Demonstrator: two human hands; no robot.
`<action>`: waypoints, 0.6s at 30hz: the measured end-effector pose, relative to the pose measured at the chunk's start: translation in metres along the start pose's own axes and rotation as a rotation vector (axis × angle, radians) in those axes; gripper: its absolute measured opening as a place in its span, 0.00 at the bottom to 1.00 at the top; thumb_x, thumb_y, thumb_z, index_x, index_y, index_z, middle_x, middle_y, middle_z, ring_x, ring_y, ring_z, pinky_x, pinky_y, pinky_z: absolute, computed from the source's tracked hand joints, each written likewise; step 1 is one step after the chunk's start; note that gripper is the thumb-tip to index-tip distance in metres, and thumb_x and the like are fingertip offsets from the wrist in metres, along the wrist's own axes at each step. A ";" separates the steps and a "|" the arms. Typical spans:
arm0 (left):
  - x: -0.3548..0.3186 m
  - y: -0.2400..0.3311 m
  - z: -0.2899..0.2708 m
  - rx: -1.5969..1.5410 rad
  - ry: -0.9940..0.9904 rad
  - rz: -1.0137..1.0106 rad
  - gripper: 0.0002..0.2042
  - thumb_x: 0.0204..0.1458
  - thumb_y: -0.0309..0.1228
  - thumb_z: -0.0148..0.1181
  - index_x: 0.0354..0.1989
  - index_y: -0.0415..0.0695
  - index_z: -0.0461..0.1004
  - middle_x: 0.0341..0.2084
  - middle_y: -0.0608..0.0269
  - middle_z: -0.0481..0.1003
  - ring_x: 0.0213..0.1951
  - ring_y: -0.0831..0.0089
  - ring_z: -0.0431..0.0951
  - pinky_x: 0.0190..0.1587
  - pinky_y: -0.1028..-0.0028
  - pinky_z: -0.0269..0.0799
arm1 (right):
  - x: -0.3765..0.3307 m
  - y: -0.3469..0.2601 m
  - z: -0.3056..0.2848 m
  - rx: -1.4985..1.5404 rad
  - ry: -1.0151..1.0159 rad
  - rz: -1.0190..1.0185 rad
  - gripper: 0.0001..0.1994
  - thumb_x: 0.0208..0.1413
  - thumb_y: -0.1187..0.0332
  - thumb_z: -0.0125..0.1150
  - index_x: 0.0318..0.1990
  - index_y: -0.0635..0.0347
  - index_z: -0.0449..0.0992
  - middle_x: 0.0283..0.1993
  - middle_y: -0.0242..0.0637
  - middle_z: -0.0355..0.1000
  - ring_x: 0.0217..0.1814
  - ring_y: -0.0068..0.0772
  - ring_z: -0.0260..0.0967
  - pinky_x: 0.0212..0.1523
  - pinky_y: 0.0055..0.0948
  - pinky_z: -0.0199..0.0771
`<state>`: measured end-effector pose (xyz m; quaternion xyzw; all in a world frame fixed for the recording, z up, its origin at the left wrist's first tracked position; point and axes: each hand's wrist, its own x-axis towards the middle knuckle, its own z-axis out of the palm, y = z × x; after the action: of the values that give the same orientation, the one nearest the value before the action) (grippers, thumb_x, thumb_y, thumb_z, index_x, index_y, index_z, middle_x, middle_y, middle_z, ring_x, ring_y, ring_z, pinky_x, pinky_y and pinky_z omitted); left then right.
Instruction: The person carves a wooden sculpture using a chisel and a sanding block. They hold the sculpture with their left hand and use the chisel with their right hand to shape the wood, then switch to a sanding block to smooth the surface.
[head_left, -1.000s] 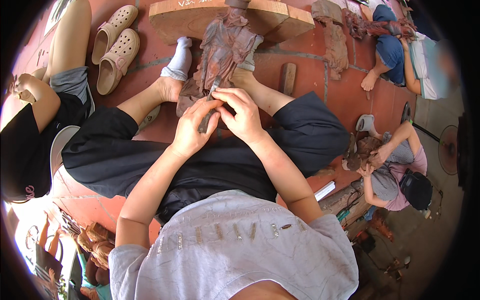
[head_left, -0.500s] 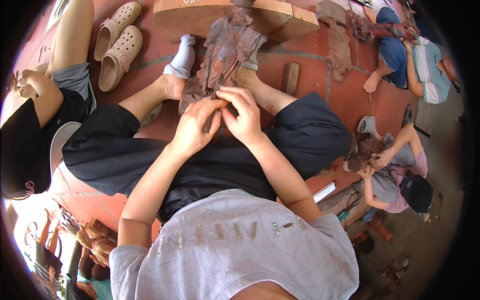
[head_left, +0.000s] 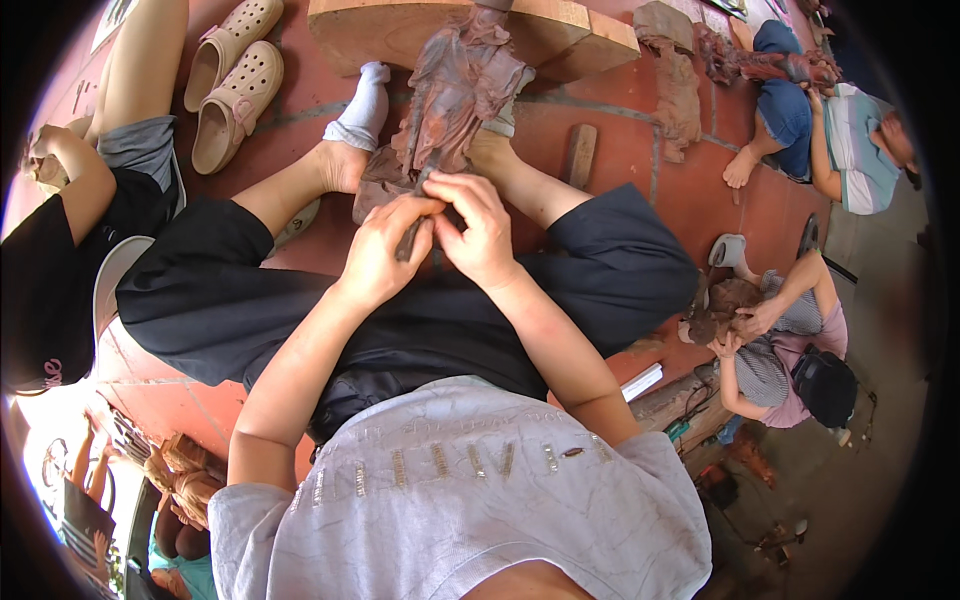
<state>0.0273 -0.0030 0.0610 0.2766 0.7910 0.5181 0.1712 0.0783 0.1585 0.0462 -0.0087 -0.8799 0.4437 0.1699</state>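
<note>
A carved reddish-brown wooden figure (head_left: 455,85) stands between my feet, draped in folds like a robe. Just at its base, my left hand (head_left: 385,250) and my right hand (head_left: 475,225) come together, fingers curled. Between them runs a narrow dark bar-like tool (head_left: 407,243); its lower end shows beneath my left fingers, and its upper end points toward the figure's base. Both hands are closed on it. My fingers hide its middle, so its exact kind and whether its tip touches the wood cannot be made out.
Behind the figure lies a thick pale timber beam (head_left: 560,45). A small wooden block (head_left: 580,155) rests on the red tile floor, with a rough carved piece (head_left: 675,95) farther right. Beige clogs (head_left: 235,105) sit at left. Seated people with carvings are on both sides.
The whole view has shifted slightly. Both hands stay together on the dark tool, with a little more of its lower end showing. The figure keeps its place between my feet.
</note>
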 end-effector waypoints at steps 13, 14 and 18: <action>-0.013 0.000 -0.006 -0.165 -0.008 -0.157 0.08 0.56 0.22 0.60 0.44 0.39 0.76 0.39 0.53 0.80 0.43 0.52 0.81 0.48 0.64 0.76 | -0.005 -0.004 0.005 0.086 -0.091 0.033 0.19 0.41 0.78 0.69 0.45 0.59 0.80 0.48 0.37 0.78 0.50 0.44 0.74 0.54 0.39 0.73; -0.015 0.001 -0.008 -0.175 -0.020 -0.189 0.08 0.56 0.22 0.60 0.44 0.40 0.76 0.39 0.52 0.80 0.43 0.52 0.81 0.48 0.64 0.76 | -0.004 -0.005 0.005 0.086 -0.084 0.023 0.19 0.41 0.78 0.69 0.45 0.59 0.80 0.48 0.37 0.78 0.50 0.44 0.74 0.54 0.40 0.73; -0.001 0.010 -0.006 -0.116 0.023 -0.066 0.08 0.56 0.22 0.59 0.44 0.40 0.76 0.39 0.51 0.79 0.41 0.53 0.81 0.47 0.64 0.76 | 0.004 -0.008 -0.002 0.053 -0.005 0.027 0.19 0.41 0.79 0.69 0.45 0.59 0.80 0.48 0.38 0.78 0.50 0.45 0.74 0.53 0.40 0.74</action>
<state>0.0273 -0.0051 0.0730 0.2342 0.7701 0.5604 0.1950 0.0762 0.1559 0.0553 -0.0152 -0.8681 0.4691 0.1619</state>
